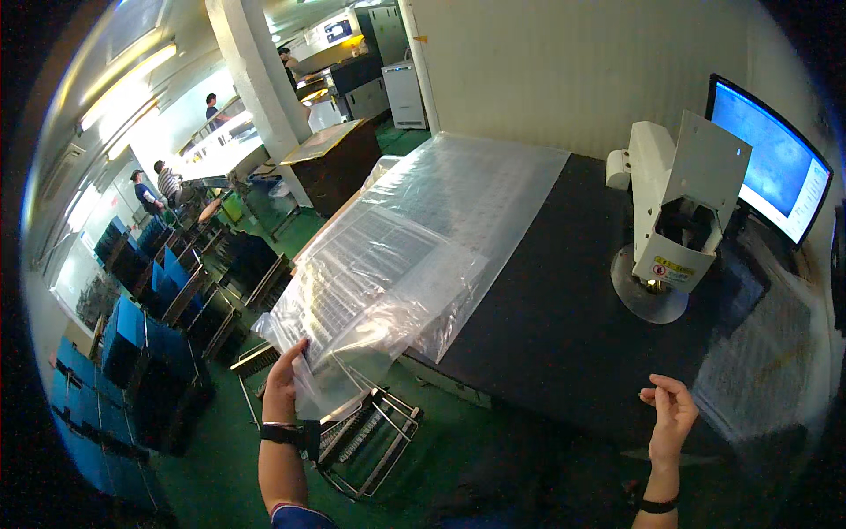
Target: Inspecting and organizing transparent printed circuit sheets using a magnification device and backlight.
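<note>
- Sheet (480, 198), clear plastic, lay across the left part of the black table (538, 344), its far end close to the wall (564, 79).
- Near end of the sheet stuck out past the table's left edge, over the green floor (220, 458).
- Left hand (282, 379) had the sheet's near-left edge; thumb on top, fingers closed on it, other fingertips mostly hidden.
- Most of the sheet spread away from those fingers, ahead and to the right; a small part drooped just right of the hand.
- Right hand (671, 413) was near the table's front edge, fingers loosely bent, nothing visible in them.
- Sheet was well apart from the right fingers, off to their left, bare black tabletop between.
- Metal rack (388, 458) stood on the floor, below the sheet's near end and right of the left forearm.
- White machine (674, 203) stood on the table's right side, ahead of the right hand; lit monitor (767, 154) just behind it.
</note>
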The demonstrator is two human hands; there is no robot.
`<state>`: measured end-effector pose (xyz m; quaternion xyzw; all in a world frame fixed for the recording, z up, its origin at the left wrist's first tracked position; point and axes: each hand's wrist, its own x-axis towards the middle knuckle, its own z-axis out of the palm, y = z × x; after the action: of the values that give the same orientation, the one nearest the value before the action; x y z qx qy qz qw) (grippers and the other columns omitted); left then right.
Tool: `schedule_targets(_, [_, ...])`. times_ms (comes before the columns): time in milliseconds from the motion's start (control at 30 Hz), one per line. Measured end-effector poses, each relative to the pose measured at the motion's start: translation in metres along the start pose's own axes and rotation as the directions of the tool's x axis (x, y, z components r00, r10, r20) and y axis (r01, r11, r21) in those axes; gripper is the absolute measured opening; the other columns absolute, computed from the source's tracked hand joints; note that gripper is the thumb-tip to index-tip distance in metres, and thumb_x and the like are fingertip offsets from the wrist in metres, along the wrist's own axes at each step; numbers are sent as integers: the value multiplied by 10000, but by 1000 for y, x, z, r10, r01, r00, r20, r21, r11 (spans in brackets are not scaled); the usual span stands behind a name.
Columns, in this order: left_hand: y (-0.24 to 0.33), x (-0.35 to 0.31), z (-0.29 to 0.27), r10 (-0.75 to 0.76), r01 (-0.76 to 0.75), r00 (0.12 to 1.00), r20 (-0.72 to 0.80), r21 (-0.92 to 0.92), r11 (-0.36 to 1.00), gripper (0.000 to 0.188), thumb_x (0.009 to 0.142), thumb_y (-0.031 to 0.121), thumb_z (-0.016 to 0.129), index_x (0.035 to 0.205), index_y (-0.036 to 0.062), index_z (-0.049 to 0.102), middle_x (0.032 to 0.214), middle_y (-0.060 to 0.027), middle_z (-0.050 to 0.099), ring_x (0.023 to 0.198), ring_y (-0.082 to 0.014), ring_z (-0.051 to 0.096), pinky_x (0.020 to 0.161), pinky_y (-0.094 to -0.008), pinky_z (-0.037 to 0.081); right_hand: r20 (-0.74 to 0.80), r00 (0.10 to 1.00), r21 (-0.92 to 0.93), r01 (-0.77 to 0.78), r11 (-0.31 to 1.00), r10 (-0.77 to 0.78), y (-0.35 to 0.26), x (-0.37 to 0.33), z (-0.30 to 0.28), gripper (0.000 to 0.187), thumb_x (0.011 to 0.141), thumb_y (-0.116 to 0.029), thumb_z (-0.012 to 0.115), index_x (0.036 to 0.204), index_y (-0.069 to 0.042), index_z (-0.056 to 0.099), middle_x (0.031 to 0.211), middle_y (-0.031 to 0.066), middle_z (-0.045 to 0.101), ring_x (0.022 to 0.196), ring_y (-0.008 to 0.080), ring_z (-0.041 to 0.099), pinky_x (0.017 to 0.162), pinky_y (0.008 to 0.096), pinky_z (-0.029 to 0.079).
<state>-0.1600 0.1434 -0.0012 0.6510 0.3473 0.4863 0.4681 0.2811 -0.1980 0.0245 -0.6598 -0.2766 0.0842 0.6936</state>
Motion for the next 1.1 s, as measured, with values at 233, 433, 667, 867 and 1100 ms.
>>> schedule_targets(233, [23, -23, -72, -167, 160, 904, -394, -50, 986, 167, 805, 93, 560, 948, 7, 573, 804, -7, 579, 697, -104, 537, 612, -239, 424, 34, 999, -51, -13, 999, 15, 4, -2, -2, 133, 825, 20, 463, 878, 9, 585, 890, 88, 583, 693, 153, 590, 651, 265, 496])
schedule_targets(433, [56, -107, -170, -128, 136, 784, -607, -32, 990, 297, 863, 166, 523, 1107, -3, 514, 970, -57, 580, 829, -150, 560, 736, -286, 445, 69, 997, -68, -21, 997, 26, 6, -2, 0, 151, 821, 31, 455, 891, 15, 587, 888, 91, 579, 692, 144, 587, 636, 255, 495])
schedule_targets(667, [62, -67, -120, -5, -132, 891, -453, -270, 954, 277, 873, 242, 512, 1044, 27, 540, 965, -34, 583, 835, -146, 546, 752, -264, 429, 86, 996, -77, -28, 997, 35, 1, -3, 4, 145, 823, 20, 458, 876, 11, 593, 892, 89, 575, 692, 132, 579, 648, 249, 490])
schedule_targets(867, [58, 2, 56, -139, -2, 941, -307, -418, 909, 141, 802, 195, 580, 807, 56, 563, 759, -17, 548, 707, -132, 523, 660, -280, 442, 354, 934, -94, 98, 991, -58, -38, -17, 44, 173, 793, 7, 519, 960, 14, 564, 922, 123, 578, 773, 175, 591, 722, 276, 482])
schedule_targets(1100, [-5, 10, 192, -451, 223, 871, -193, -663, 715, 370, 820, 86, 526, 1150, -15, 393, 998, -121, 539, 865, -245, 557, 748, -418, 502, 774, 624, -141, 338, 930, -110, -78, -33, 106, 392, 909, -239, 405, 1231, -17, 399, 1253, 184, 410, 1196, 276, 367, 916, 412, 384])
